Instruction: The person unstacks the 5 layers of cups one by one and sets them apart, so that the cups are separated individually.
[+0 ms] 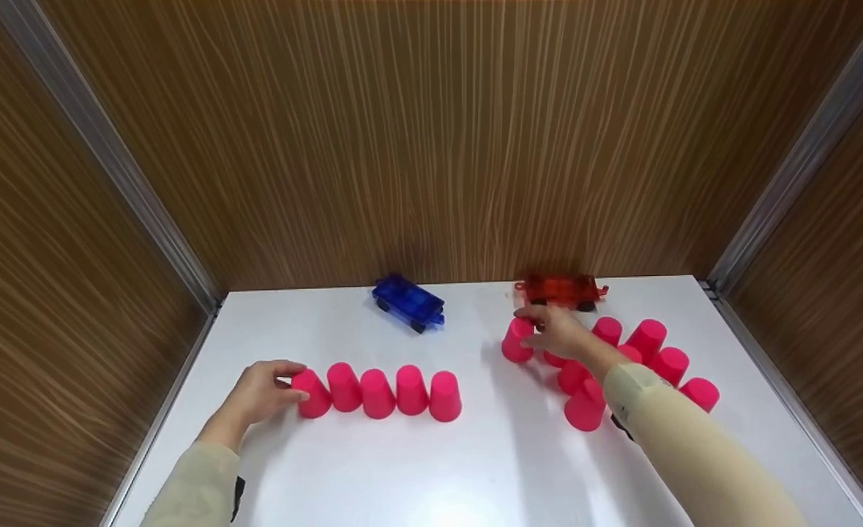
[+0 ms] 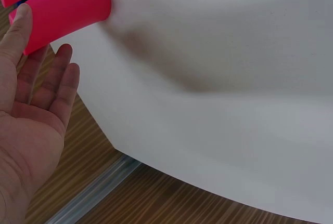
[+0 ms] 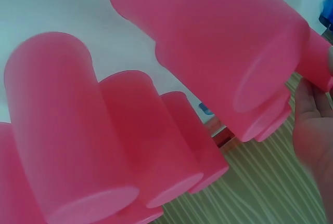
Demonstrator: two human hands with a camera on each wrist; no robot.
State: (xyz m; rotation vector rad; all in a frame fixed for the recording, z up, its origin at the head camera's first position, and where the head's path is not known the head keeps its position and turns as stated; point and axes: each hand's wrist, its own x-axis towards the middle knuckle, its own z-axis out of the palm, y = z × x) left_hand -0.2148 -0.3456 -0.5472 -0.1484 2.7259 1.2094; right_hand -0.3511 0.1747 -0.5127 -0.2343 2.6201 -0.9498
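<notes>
Upside-down pink plastic cups stand on the white table (image 1: 358,476). My left hand (image 1: 259,391) pinches the leftmost cup (image 1: 314,397) of a row on the left, thumb on the near side and a finger behind. In the left wrist view its other fingers (image 2: 54,86) hang loosely beside that cup. Off to the right, my right hand (image 1: 566,337) grips another cup (image 1: 517,342) between thumb and fingers, at the left side of a cluster of cups (image 1: 648,338). My right forearm hides part of this cluster.
A blue see-through toy wagon (image 1: 408,298) stands behind the row. Near the back wall (image 1: 446,146) is a red one (image 1: 563,290), just behind my right hand. The row ends on the right with a cup (image 1: 445,397). Wood-patterned walls enclose the table on the sides too.
</notes>
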